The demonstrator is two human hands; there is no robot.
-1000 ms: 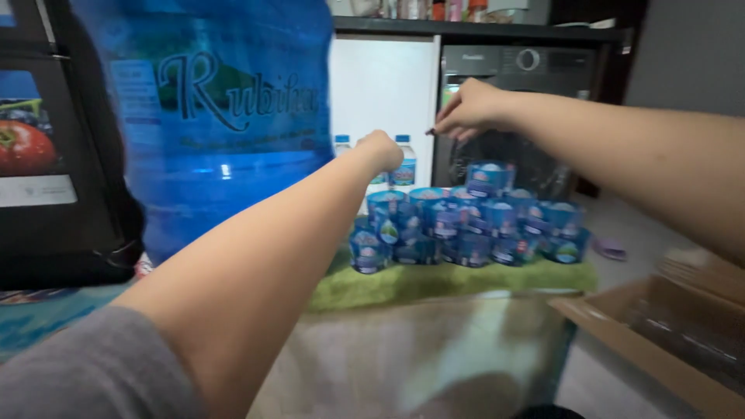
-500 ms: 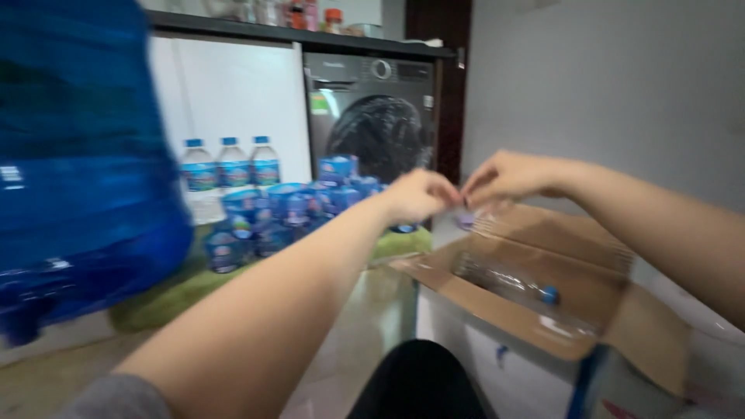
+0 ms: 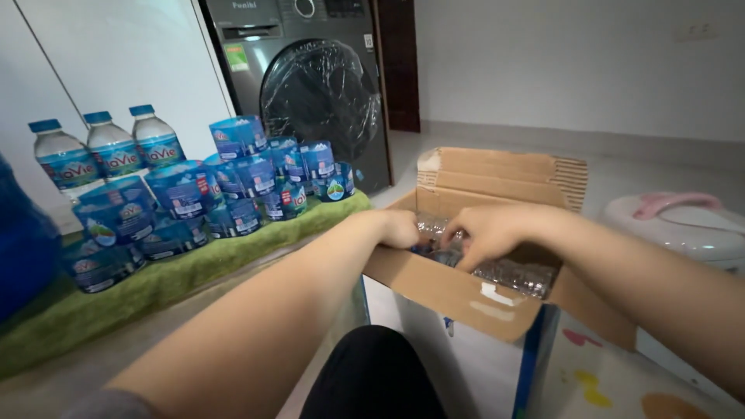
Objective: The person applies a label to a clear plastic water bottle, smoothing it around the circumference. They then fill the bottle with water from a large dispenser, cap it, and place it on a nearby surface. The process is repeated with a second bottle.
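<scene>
A dark-clothed knee (image 3: pixel 372 376) sat lowest in view, right under the person's outstretched arms. Both arms reached forward into an open cardboard box (image 3: pixel 458 291) whose flaps stood folded outward. The left hand (image 3: pixel 397 229) rested at the near-left inner edge of the box, fingers curled down over the rim and out of sight, so I could not tell whether they gripped anything. The right hand (image 3: pixel 489 233) lay just beside it, fingers bent and pressed down onto the clear plastic bottles (image 3: pixel 512 273) packed lying flat inside the box; whether it had closed around one I could not tell. The two hands were near each other, not touching.

To the right of the box stood a white appliance with a pink handle (image 3: pixel 683 221). To the left, a green mat (image 3: pixel 194 271) carried a pile of blue-labelled bottle packs (image 3: pixel 225 194), with three upright water bottles (image 3: pixel 112 147) behind them against a white cabinet (image 3: pixel 116 62). A large blue jug (image 3: pixel 23 248) showed at the far left edge. Furthest back stood a dark front-loading washing machine (image 3: pixel 318 85), its door covered in plastic film.
</scene>
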